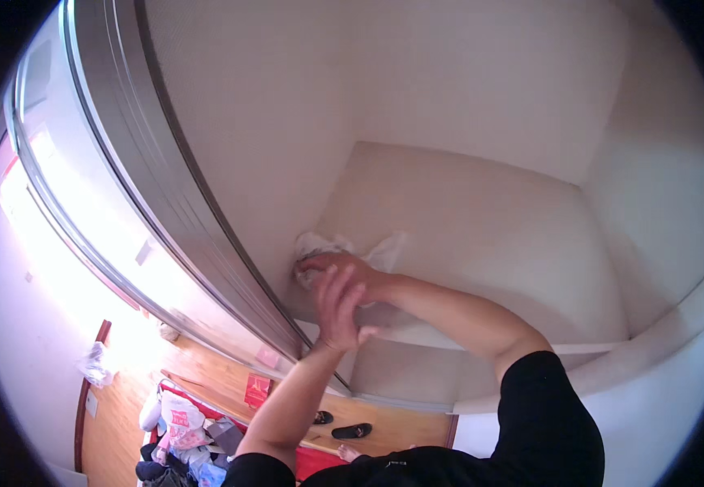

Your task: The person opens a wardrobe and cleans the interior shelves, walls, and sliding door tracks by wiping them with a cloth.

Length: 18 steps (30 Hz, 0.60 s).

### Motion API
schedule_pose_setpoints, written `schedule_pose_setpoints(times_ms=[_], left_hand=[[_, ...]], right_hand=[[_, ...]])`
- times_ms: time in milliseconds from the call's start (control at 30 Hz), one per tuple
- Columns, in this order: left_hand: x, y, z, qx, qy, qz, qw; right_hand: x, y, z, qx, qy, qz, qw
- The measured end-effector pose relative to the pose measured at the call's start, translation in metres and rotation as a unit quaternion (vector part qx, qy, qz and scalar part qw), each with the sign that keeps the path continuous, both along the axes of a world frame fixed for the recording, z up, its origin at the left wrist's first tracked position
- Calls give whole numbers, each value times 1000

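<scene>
My right hand point(352, 271) reaches across to the left side of a pale cupboard shelf point(480, 243). Its fingers are pressed on a crumpled white cloth point(388, 251), close to the cupboard's left side wall. Part of the cloth spreads out behind the hand, and the hand covers the rest. My left hand point(338, 313) is raised in front of the right one, by the shelf's front edge. Its fingers are slightly apart with nothing in them, and they hide part of the right hand.
Metal-framed sliding doors point(206, 213) stand at the left, close to my left forearm. Below is a wooden floor point(413, 423) with black slippers point(352, 431) and a red bag point(258, 389). Bags and clothes point(184, 426) are heaped at lower left. A lower shelf point(404, 371) lies beneath.
</scene>
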<state>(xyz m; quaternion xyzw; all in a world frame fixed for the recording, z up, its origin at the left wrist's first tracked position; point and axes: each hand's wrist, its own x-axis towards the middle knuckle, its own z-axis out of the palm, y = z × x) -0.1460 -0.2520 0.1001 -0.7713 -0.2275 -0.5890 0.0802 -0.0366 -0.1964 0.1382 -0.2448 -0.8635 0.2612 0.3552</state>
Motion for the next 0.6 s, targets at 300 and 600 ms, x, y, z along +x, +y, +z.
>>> schedule_pose_setpoints(times_ms=[300, 600], left_hand=[[18, -20, 38, -38, 10, 23, 999], [35, -11, 36, -164, 165, 112, 966]], right_hand=[[73, -93, 12, 62, -95, -57, 992], [376, -240, 0, 30, -196, -643, 740]])
